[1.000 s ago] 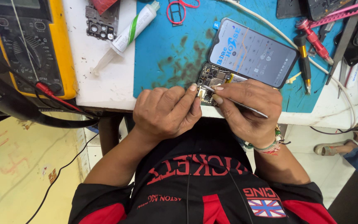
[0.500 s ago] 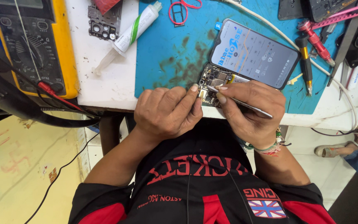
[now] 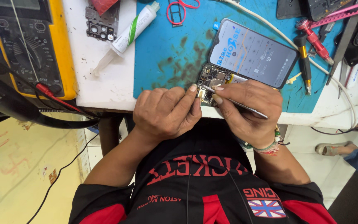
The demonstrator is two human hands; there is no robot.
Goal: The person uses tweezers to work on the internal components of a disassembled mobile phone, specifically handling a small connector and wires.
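Blue mat carried our fragile opened phone; left hand pinched its edge, right hand gripped tweezers.

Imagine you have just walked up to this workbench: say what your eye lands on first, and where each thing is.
First, the two hands at the bench's near edge: the left hand steadies an opened phone with bare circuitry, while the right hand works thin metal tweezers into it. Its lit screen lies folded back on the stained blue mat. At far left sits a yellow multimeter, with a white tube beside it.
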